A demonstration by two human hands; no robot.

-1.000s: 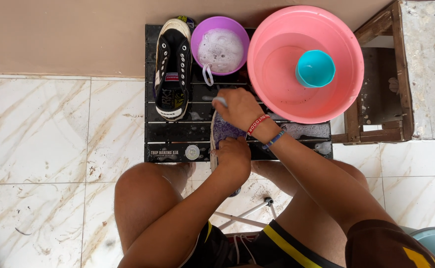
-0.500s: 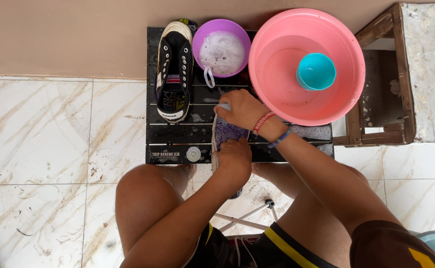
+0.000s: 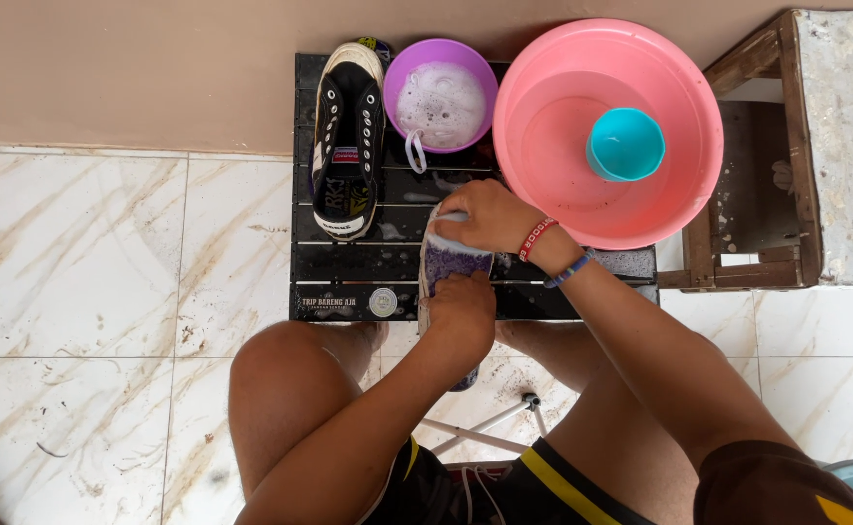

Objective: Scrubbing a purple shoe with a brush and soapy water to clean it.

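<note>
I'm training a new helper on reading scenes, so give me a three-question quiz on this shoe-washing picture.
1. True or false: the small teal cup sits inside the big pink plastic basin.
2. Which holds soapy foam? A) the round purple bowl B) the pink basin C) the teal cup
3. Fill in: the right hand and left hand grip a purple ___, while a black high-top sneaker lies on the black slatted table.

Key: 1 true; 2 A; 3 shoe.
</note>
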